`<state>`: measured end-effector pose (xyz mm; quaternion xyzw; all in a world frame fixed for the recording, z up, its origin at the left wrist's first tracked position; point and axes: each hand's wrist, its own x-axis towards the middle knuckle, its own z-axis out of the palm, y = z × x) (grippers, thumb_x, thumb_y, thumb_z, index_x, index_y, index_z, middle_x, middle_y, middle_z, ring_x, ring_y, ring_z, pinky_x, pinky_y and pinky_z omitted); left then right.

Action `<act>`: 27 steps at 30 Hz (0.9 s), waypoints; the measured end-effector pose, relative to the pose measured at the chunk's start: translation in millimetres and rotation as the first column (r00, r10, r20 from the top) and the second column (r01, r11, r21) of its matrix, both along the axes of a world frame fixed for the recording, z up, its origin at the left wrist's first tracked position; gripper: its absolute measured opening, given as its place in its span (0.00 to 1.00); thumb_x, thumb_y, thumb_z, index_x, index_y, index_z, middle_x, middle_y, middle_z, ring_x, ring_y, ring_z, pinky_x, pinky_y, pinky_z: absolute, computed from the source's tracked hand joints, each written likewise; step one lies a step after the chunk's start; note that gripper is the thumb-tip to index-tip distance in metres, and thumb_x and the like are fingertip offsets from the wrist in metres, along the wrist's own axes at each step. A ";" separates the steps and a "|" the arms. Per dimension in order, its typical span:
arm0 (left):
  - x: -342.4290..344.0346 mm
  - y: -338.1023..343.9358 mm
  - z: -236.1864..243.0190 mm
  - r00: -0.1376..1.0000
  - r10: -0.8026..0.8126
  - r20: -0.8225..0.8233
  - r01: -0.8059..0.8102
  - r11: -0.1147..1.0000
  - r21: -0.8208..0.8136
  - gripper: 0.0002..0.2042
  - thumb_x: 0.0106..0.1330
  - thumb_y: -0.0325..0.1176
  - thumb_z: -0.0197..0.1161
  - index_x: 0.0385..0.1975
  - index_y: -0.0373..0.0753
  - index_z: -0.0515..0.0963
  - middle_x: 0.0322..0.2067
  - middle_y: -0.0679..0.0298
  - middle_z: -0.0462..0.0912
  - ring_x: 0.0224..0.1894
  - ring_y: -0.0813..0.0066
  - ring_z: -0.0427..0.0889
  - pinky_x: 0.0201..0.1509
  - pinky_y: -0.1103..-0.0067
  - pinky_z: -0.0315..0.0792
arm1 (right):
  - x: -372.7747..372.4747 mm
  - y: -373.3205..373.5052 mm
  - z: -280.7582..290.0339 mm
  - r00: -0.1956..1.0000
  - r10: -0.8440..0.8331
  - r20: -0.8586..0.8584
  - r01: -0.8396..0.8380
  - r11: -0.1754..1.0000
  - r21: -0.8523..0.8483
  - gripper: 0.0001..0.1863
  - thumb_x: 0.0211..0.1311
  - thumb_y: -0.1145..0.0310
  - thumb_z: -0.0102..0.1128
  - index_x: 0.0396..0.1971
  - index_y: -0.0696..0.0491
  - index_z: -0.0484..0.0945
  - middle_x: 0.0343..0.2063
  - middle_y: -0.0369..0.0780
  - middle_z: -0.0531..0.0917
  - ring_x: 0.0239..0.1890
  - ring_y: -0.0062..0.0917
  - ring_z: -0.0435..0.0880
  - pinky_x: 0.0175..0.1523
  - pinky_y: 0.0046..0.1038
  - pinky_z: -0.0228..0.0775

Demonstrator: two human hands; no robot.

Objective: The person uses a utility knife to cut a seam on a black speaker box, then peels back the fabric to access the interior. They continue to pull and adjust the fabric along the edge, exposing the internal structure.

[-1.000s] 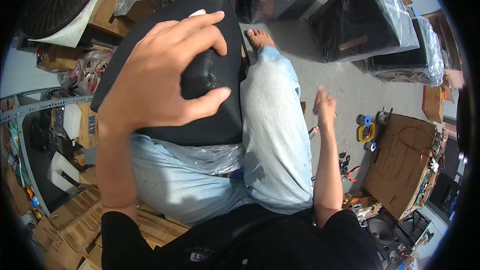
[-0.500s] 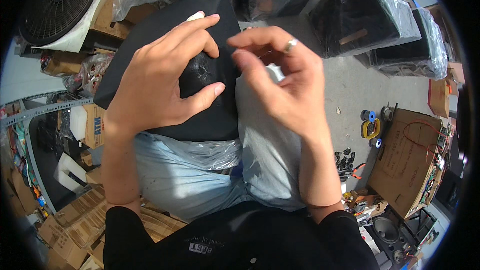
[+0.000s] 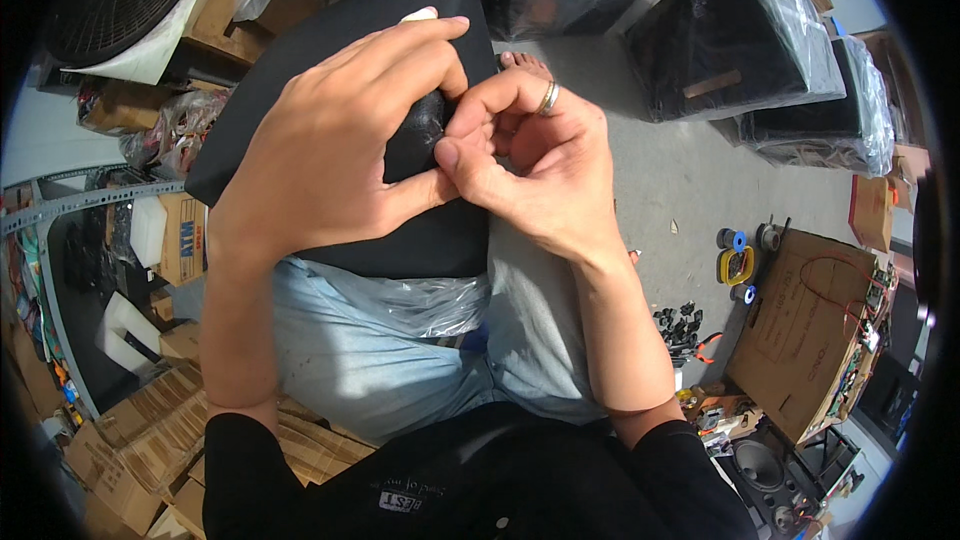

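A black, flat-sided box (image 3: 345, 258), tapering to one side, rests across my lap. A dark glossy patch (image 3: 425, 130) shows on its face between my hands. My left hand (image 3: 335, 140) is spread over the box, thumb stretched out on the near side of the patch and fingers curved along its far side. A small white bit (image 3: 420, 14) shows by its fingertips; what it is I cannot tell. Thumb and forefinger of my right hand (image 3: 545, 165), ringed, pinch together at the patch's right edge, touching the left thumb tip. Anything between them is hidden.
Plastic-wrapped black boxes (image 3: 735, 40) stand ahead on the grey floor. A round fan (image 3: 125, 5) is at far left. On the right are a cardboard box (image 3: 800, 320), wire spools (image 3: 735, 265), red-handled pliers (image 3: 708, 347) and a loudspeaker (image 3: 758, 465). Flattened cardboard (image 3: 165, 425) lies lower left.
My right hand has moved left and its thumb and forefinger have closed in a pinch at the glossy patch. The left hand has shifted slightly right and forward with the view.
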<state>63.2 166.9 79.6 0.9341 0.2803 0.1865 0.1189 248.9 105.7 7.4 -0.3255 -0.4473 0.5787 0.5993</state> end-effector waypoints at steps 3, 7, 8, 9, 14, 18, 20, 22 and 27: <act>-1.1 0.3 -2.5 1.000 0.012 0.011 -0.012 1.000 -0.005 0.22 0.50 0.33 0.81 0.43 0.34 0.81 0.64 0.52 0.83 0.67 0.45 0.81 0.65 0.59 0.78 | 3.8 1.9 3.2 0.999 0.004 0.050 -0.004 1.000 0.010 0.09 0.61 0.78 0.78 0.37 0.58 0.85 0.29 0.30 0.86 0.32 0.09 0.83 0.40 0.14 0.77; -0.8 -0.8 -4.2 0.999 0.028 0.021 -0.028 1.000 -0.001 0.23 0.49 0.34 0.83 0.43 0.34 0.81 0.63 0.53 0.84 0.67 0.45 0.81 0.64 0.60 0.79 | 4.5 1.9 2.7 0.999 0.027 -0.019 -0.028 0.999 -0.043 0.09 0.59 0.78 0.78 0.36 0.59 0.85 0.30 0.31 0.87 0.33 0.09 0.84 0.41 0.15 0.79; -0.6 -0.9 -4.1 0.999 0.029 0.020 -0.029 1.000 -0.004 0.23 0.49 0.34 0.83 0.43 0.34 0.81 0.63 0.53 0.84 0.67 0.45 0.81 0.64 0.60 0.79 | 4.5 1.6 1.4 0.998 0.035 -0.049 -0.037 0.998 -0.048 0.09 0.59 0.79 0.78 0.36 0.60 0.85 0.30 0.31 0.87 0.33 0.09 0.84 0.42 0.15 0.80; -0.4 -0.9 -3.7 0.999 0.029 0.018 -0.029 1.000 -0.006 0.23 0.48 0.34 0.83 0.43 0.34 0.81 0.63 0.53 0.84 0.67 0.46 0.81 0.64 0.60 0.79 | 4.5 1.4 1.0 0.998 0.035 -0.056 -0.038 0.998 -0.050 0.09 0.60 0.79 0.78 0.37 0.60 0.85 0.31 0.31 0.87 0.33 0.09 0.85 0.42 0.15 0.80; 0.9 -1.0 -3.0 0.999 0.033 0.005 -0.033 0.999 -0.016 0.24 0.46 0.34 0.84 0.42 0.34 0.82 0.63 0.53 0.84 0.67 0.46 0.81 0.64 0.60 0.79 | 5.7 -0.4 5.1 0.997 0.046 -0.060 -0.051 0.995 -0.084 0.08 0.61 0.81 0.76 0.38 0.60 0.85 0.31 0.32 0.87 0.33 0.09 0.85 0.41 0.15 0.79; 1.8 -1.5 -2.9 0.999 0.040 0.004 -0.040 0.999 -0.005 0.24 0.46 0.34 0.84 0.42 0.34 0.81 0.63 0.52 0.84 0.67 0.46 0.82 0.64 0.60 0.79 | -0.4 -1.3 6.1 0.996 0.025 -0.091 -0.035 0.992 -0.120 0.08 0.61 0.80 0.74 0.39 0.61 0.85 0.32 0.32 0.87 0.32 0.09 0.84 0.40 0.14 0.78; 2.2 -1.3 -2.6 0.999 0.042 0.004 -0.042 0.999 -0.004 0.23 0.46 0.34 0.84 0.41 0.35 0.81 0.64 0.52 0.83 0.68 0.45 0.81 0.65 0.60 0.79 | -2.6 -1.3 3.3 0.994 0.004 -0.111 -0.018 0.992 -0.126 0.07 0.62 0.80 0.73 0.39 0.60 0.85 0.32 0.32 0.87 0.32 0.08 0.83 0.39 0.13 0.77; 2.2 -1.2 -2.8 0.999 0.042 0.002 -0.042 0.999 -0.010 0.23 0.46 0.34 0.84 0.40 0.36 0.81 0.66 0.51 0.83 0.68 0.45 0.81 0.65 0.61 0.79 | -2.1 -2.1 4.7 0.996 -0.002 -0.087 -0.009 0.992 -0.127 0.06 0.63 0.81 0.71 0.38 0.61 0.85 0.32 0.32 0.86 0.32 0.08 0.82 0.39 0.13 0.76; 0.0 -2.1 -0.1 0.999 0.046 -0.014 -0.046 0.998 -0.031 0.23 0.46 0.36 0.85 0.40 0.37 0.81 0.68 0.51 0.81 0.69 0.45 0.80 0.65 0.61 0.79 | -1.7 -3.7 1.3 0.996 -0.018 -0.085 0.009 0.995 -0.104 0.04 0.65 0.83 0.64 0.37 0.61 0.84 0.33 0.32 0.86 0.33 0.09 0.80 0.42 0.14 0.75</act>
